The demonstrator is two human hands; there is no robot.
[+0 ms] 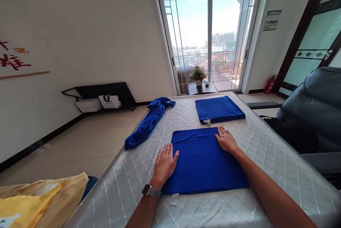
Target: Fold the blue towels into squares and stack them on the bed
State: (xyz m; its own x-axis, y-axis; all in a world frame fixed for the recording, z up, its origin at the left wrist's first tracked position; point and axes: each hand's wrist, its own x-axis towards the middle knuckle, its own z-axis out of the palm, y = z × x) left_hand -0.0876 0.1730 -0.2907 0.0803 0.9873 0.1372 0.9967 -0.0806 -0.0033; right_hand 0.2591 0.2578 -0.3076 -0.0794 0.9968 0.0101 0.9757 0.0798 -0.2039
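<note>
A blue cloth lies folded into a flat rectangle on the quilted mattress, a white tag sticking out at its near edge. My left hand rests flat on its left edge, fingers stretched out; a watch is on that wrist. On the far right corner of the cloth lies my right hand, palm down with fingers extended. Beyond it sits a neat stack of folded blue cloths with tags showing. A crumpled blue cloth lies along the mattress's left edge.
Yellow and tan bedding is at the lower left. A grey armchair stands at the right. Behind the mattress, a small table with a potted plant stands before glass doors. White bags sit by the left wall.
</note>
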